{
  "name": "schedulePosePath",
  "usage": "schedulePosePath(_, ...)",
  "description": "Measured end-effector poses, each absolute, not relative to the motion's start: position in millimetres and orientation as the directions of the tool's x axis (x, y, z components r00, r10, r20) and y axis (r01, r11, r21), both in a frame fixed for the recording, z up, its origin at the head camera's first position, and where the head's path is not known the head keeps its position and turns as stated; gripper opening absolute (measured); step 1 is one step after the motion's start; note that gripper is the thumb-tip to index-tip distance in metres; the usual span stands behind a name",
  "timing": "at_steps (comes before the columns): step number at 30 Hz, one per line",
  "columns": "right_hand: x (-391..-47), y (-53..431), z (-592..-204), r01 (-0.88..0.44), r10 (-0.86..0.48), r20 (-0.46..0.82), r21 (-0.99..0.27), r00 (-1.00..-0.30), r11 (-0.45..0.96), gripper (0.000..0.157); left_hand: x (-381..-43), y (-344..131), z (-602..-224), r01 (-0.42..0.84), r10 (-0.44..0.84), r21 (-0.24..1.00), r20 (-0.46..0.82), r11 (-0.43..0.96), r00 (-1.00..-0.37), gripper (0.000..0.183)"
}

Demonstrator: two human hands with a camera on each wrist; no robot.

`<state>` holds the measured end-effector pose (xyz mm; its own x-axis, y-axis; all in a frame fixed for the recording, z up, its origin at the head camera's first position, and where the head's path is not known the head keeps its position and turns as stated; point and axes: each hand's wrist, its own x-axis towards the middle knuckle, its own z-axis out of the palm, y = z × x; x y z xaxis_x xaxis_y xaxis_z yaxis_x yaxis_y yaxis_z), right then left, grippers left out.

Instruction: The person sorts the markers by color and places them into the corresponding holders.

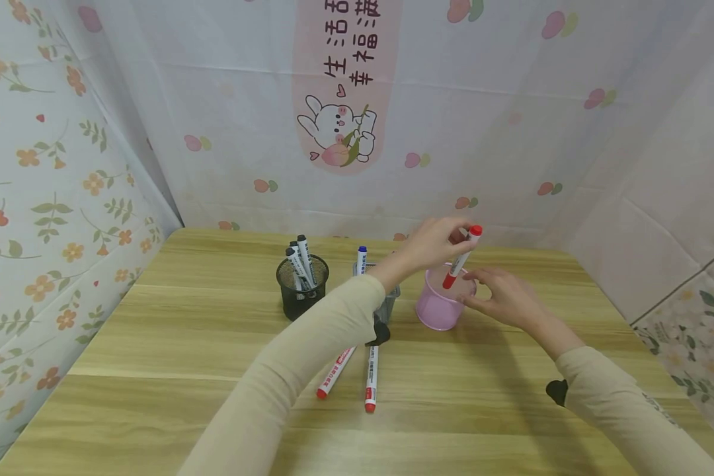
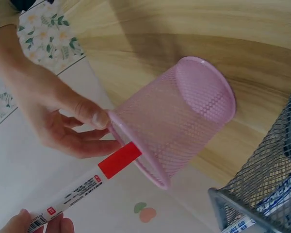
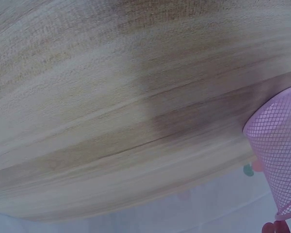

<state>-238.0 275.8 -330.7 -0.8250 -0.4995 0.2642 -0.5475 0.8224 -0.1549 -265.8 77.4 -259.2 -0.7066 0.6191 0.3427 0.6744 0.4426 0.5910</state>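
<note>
From the head view, I pinch a red marker [image 1: 461, 259] in my left hand [image 1: 437, 244]. It tilts over the mouth of the pink mesh cup [image 1: 439, 311] (both of its ends are red, with white in the middle). My right hand [image 1: 502, 294] grips the cup's rim on its right side. My two hands are near each other but do not touch. The pink cup stands upright on the wooden table [image 1: 452, 410]. To its left is a gray mesh cup [image 1: 388, 305] with a blue marker [image 1: 361, 260] in it, and my left sleeve [image 1: 315, 344] hides part of that cup. Farther left, a black mesh cup [image 1: 294, 305] holds some black markers [image 1: 300, 268]. Two more red markers [image 1: 371, 380] lie on the table, partly behind my sleeve.

From the left wrist view, my left fingers hold one end of the white part, and the red end is right at the pink rim. I cannot tell if it is past the rim. My right thumb and fingers pinch that rim.

From the right wrist view, I see the pink cup at the right edge, with a few fingertips [image 3: 281, 226] at its rim.
</note>
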Motion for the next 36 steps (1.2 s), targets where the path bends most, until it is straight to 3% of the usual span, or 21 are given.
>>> schedulePosePath(26,-236,275,-329,-0.550,-0.502,0.268,-0.144,-0.822,0.823,0.042,-262,73,-300,0.604,0.650,0.572,0.154,0.556,-0.744,0.023)
schedulePosePath(36,-235,275,-329,-0.562,-0.511,0.286,-0.138,-0.811,0.815,0.039,-260,71,-310,0.591,0.650,0.558,0.118,0.582,-0.751,0.029)
